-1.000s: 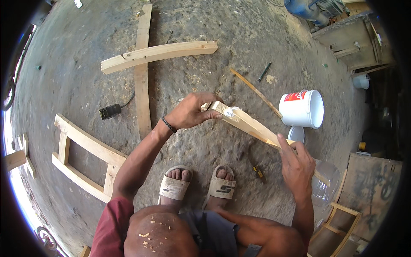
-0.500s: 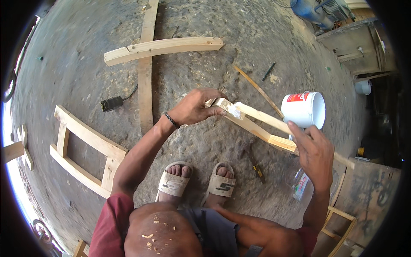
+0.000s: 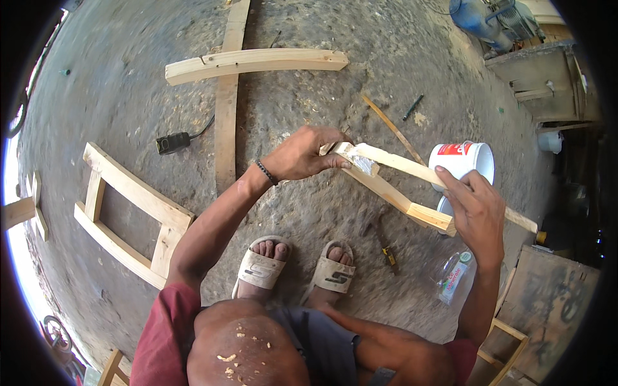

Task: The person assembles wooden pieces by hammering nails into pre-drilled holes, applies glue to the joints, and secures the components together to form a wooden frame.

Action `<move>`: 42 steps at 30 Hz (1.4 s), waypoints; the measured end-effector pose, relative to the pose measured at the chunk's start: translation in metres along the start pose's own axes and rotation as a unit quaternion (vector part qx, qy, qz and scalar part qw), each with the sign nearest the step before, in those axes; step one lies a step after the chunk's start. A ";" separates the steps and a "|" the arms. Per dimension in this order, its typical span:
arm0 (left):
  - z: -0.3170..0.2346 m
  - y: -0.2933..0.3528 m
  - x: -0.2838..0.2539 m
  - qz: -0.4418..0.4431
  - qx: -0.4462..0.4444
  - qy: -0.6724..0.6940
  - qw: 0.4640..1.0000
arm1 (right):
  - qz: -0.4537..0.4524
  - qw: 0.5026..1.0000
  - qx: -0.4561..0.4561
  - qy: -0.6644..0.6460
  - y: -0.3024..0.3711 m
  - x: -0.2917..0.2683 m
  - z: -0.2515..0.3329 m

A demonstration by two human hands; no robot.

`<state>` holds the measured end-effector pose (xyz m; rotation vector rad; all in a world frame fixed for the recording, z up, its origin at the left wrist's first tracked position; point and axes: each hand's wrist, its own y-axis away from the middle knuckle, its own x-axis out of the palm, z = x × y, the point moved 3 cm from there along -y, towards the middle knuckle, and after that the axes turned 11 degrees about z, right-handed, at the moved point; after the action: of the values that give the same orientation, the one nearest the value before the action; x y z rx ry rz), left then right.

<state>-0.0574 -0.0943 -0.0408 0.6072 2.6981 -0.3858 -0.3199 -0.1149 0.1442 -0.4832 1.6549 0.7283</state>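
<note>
Left of the white bucket (image 3: 460,165), the person's left hand (image 3: 308,154) pinches the end of a bent wood piece (image 3: 386,192) with thumb and fingers. White paste (image 3: 365,165) sits on that end of the wood. The other end of the wood comes close to the bucket, on the side toward the person. I cannot tell if that end rests on anything.

Just on the person's side of the bucket, the right hand (image 3: 477,209) grips a flat stick (image 3: 399,162), with one fingertip laid on it. The stick's left tip looks to be at the paste. Its back end pokes out past the hand, and its long edge crosses the bucket's lower part in this view.

A round lid (image 3: 444,204) is right beside the bucket, partly hidden. A thin strip (image 3: 394,130) lies on the bucket's left, its lower end near the bucket's edge, so there is little room there. A clear bottle (image 3: 454,283) lies nearer the person than the bucket.

Far left of the bucket, a flat plank (image 3: 226,128) lies under a curved beam (image 3: 257,63). A wide stretch of rough floor (image 3: 296,215) between plank and bucket gives both hands room.
</note>
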 end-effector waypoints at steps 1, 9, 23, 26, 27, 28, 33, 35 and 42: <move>0.001 0.000 0.000 0.004 -0.001 0.003 1.000 | -0.001 1.000 -0.010 -0.009 -0.001 0.004 0.001; 0.003 -0.001 0.001 0.004 -0.009 -0.024 1.000 | 0.021 0.987 0.058 -0.152 0.012 0.024 -0.020; 0.003 -0.004 0.003 0.020 -0.010 -0.026 0.999 | 0.069 0.993 0.007 -0.099 0.006 -0.010 -0.036; 0.004 -0.006 0.004 0.021 -0.020 -0.018 0.999 | 0.058 0.992 -0.003 -0.116 -0.006 -0.020 -0.031; 0.004 -0.005 0.003 0.016 -0.020 -0.019 0.999 | 0.052 0.993 -0.014 -0.106 -0.016 -0.024 -0.024; 0.004 -0.005 0.003 0.012 -0.019 -0.021 1.000 | 0.046 0.994 -0.026 -0.095 -0.021 -0.027 -0.019; 0.000 -0.005 -0.001 0.013 -0.020 -0.029 0.999 | 0.064 0.995 -0.030 -0.065 -0.025 -0.041 -0.006; -0.002 -0.006 -0.004 0.016 -0.022 -0.030 0.999 | 0.068 0.994 -0.019 -0.082 -0.023 -0.044 -0.004; 0.007 -0.013 -0.003 0.005 -0.007 -0.019 1.000 | 0.086 0.994 -0.052 -0.048 -0.027 -0.043 -0.008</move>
<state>-0.0584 -0.1088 -0.0437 0.6039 2.6573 -0.3721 -0.2986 -0.1433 0.1812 -0.3766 1.5866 0.9550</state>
